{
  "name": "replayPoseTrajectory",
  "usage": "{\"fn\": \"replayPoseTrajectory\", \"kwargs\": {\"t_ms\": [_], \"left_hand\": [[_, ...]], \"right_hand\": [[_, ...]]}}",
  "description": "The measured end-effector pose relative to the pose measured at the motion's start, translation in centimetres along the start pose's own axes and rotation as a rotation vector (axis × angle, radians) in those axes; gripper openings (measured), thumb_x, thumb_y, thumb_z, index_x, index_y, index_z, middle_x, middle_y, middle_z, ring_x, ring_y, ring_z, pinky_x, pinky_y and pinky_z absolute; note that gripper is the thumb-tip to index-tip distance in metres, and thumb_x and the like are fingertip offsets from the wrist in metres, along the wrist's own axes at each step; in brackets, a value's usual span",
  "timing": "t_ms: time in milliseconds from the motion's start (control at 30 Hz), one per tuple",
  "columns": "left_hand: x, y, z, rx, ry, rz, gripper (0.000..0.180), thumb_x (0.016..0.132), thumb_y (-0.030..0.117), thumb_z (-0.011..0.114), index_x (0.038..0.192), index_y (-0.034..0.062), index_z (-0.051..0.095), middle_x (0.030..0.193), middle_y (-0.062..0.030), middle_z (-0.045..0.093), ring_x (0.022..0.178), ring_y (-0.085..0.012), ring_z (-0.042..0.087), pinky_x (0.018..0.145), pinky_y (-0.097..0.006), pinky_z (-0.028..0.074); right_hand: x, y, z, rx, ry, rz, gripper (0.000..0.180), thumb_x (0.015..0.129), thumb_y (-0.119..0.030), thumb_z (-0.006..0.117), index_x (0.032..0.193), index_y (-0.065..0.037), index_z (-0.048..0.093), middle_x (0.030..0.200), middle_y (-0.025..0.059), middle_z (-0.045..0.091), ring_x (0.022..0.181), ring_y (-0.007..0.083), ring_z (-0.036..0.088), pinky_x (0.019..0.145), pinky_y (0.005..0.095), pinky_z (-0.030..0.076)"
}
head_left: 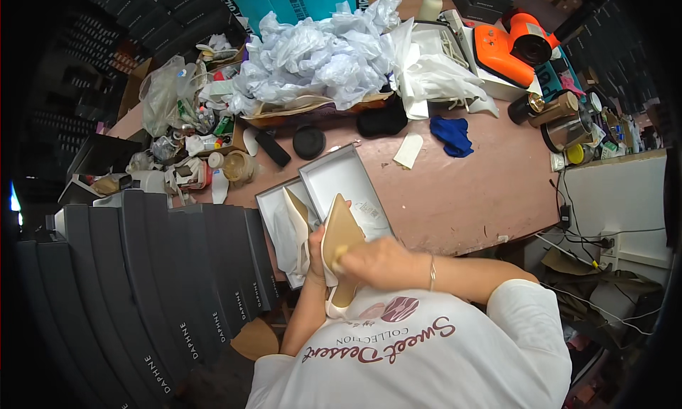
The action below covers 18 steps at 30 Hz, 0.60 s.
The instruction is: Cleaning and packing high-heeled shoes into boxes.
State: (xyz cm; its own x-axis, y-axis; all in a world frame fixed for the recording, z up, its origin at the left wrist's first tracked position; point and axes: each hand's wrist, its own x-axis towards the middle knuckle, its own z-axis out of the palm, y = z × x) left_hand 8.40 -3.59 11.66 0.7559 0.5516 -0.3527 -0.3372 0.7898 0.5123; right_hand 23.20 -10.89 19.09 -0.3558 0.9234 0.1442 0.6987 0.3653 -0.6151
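A pale pointed slingback shoe (343, 228) is held sole up in front of my chest, its flat beige sole facing me. My left hand (315, 261) grips it along its left side. Over the middle of the sole is my right hand (385, 263), blurred, its fingers closed on a small yellowish piece (339, 253) that seems to touch the sole. What this piece is, I cannot make out. Just left of the held shoe, a second matching shoe (297, 209) rests over an open grey shoebox (268, 204) with white paper inside. The box's lid (341, 169) lies beside it, inside up.
Stacked dark shoeboxes (153, 267) line the left. Crumpled tissue paper (320, 54) is heaped at the table's back. A blue cloth (452, 135), a white card (408, 151) and a round black container (309, 142) lie nearer. An orange machine (508, 50) stands back right; bottles (219, 182) crowd the left.
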Motion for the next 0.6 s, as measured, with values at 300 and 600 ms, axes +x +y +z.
{"fn": "replayPoseTrajectory", "kwargs": {"t_ms": [300, 600], "left_hand": [[0.0, -0.2, -0.1, 0.031, -0.025, -0.022, 0.071, 0.087, 0.057, 0.037, 0.132, 0.0016, 0.04, 0.094, -0.0172, 0.063, 0.081, -0.0294, 0.066, 0.07, -0.041, 0.056], [0.6, 0.0, -0.4, 0.149, 0.016, -0.077, 0.07, 0.09, 0.055, 0.036, 0.135, 0.0014, 0.039, 0.099, -0.0179, 0.062, 0.087, -0.0244, 0.064, 0.078, -0.037, 0.054]], "right_hand": [[-0.5, -0.2, 0.4, 0.085, 0.042, -0.014, 0.022, 0.087, -0.025, 0.058, 0.075, -0.008, 0.05, 0.061, 0.0094, 0.055, 0.056, 0.0292, 0.059, 0.049, 0.0391, 0.048], [1.7, 2.9, 0.5, -0.015, 0.201, 0.099, 0.019, 0.088, -0.023, 0.057, 0.08, -0.007, 0.05, 0.061, 0.0094, 0.056, 0.054, 0.0255, 0.06, 0.046, 0.0383, 0.047]]}}
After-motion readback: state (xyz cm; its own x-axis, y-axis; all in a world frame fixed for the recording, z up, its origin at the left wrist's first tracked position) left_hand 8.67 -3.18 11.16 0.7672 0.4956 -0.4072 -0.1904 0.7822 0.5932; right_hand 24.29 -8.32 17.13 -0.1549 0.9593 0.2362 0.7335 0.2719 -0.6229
